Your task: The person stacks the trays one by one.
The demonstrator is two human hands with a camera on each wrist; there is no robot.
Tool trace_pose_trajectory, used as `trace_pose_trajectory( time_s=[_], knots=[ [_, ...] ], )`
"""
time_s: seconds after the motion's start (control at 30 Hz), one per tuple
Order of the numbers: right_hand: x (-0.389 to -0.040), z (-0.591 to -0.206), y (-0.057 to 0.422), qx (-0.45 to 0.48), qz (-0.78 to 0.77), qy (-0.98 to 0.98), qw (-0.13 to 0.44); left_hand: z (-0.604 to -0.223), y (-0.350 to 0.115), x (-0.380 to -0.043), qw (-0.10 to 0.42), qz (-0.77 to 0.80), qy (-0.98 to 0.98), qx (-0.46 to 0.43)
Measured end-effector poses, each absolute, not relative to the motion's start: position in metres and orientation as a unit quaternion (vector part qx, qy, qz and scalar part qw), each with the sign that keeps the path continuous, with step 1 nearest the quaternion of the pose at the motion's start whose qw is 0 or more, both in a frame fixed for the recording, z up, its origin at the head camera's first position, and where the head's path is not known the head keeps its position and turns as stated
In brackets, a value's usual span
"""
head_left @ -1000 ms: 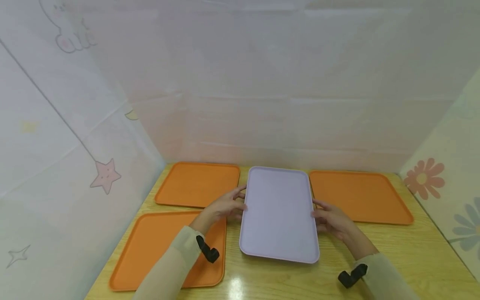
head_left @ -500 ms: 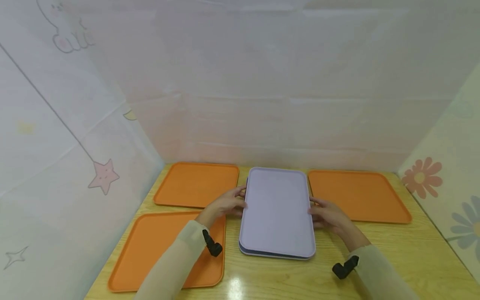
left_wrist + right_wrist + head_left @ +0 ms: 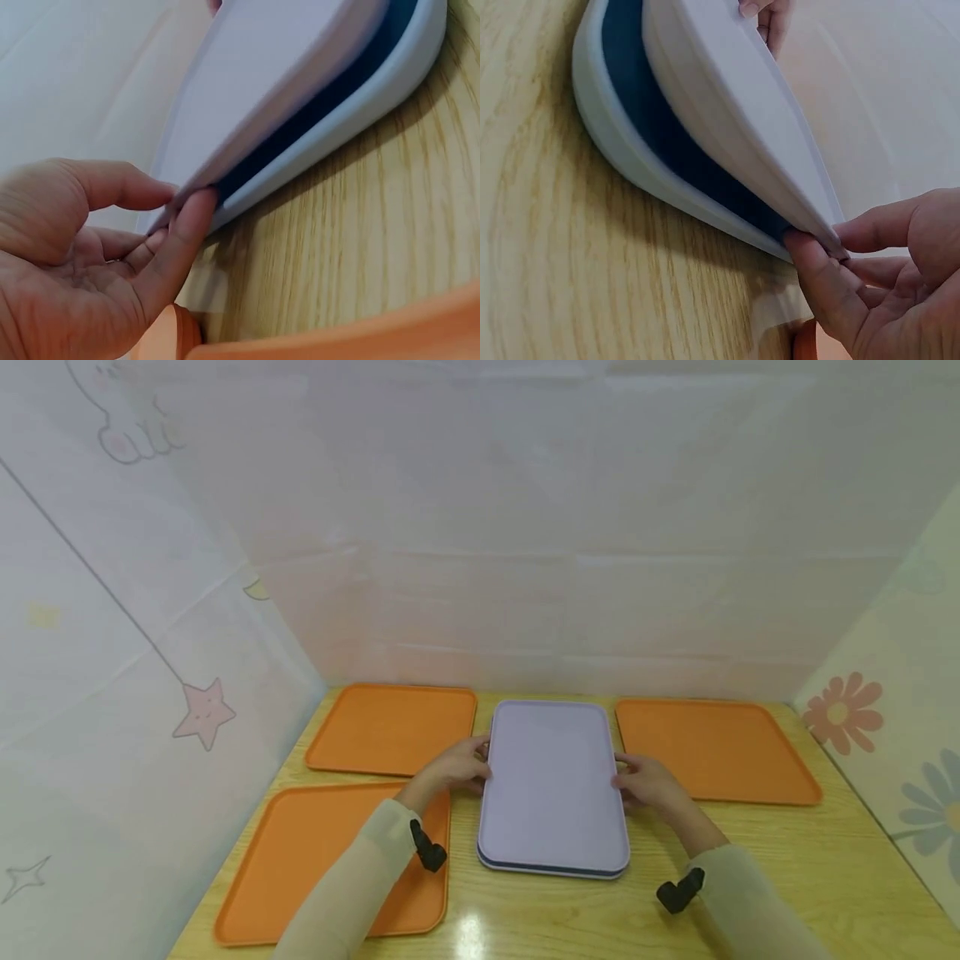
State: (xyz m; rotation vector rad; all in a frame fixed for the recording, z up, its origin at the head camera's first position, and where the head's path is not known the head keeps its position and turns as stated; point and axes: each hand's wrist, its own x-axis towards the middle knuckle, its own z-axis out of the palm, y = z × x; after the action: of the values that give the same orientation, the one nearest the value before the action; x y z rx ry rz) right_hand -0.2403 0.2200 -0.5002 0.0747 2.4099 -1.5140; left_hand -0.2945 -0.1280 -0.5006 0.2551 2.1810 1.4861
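A pale purple tray (image 3: 553, 785) lies between my two hands, its long sides running away from me. My left hand (image 3: 454, 766) pinches its left edge, thumb on the rim and fingers underneath. On the opposite edge my right hand (image 3: 647, 782) pinches in the same way. Both wrist views show a lower tray with a pale rim (image 3: 352, 124) resting on the wood, and a dark blue band (image 3: 656, 112) between that rim and the purple tray. The purple tray sits close over this lower one, with a narrow slanted gap toward the near end; most of the lower tray is hidden.
Orange trays lie on the wooden table (image 3: 540, 918): one at the back left (image 3: 393, 727), one at the front left (image 3: 322, 860) partly under my left sleeve, and one at the back right (image 3: 720, 752). A pale sheet wall (image 3: 555, 527) stands behind the table.
The purple tray has come down, nearly lining up with the lower tray, whose dark blue and pale edge now shows at the front. Both hands stay on its sides; the right has shifted slightly left.
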Motion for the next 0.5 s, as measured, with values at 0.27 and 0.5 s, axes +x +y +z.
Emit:
trace_pose_trajectory(
  time_s=[0.27, 0.5],
  knots=[
    [-0.2410, -0.4981, 0.2149, 0.011, -0.448, 0.885, 0.125, -0.4968, -0.1223, -0.2911, 0.205, 0.462, 0.855, 0.116],
    [-0.2410, -0.5008, 0.2110, 0.004, -0.401, 0.910, 0.109, -0.4942, -0.1220, -0.2859, 0.193, 0.418, 0.880, 0.114]
  ],
)
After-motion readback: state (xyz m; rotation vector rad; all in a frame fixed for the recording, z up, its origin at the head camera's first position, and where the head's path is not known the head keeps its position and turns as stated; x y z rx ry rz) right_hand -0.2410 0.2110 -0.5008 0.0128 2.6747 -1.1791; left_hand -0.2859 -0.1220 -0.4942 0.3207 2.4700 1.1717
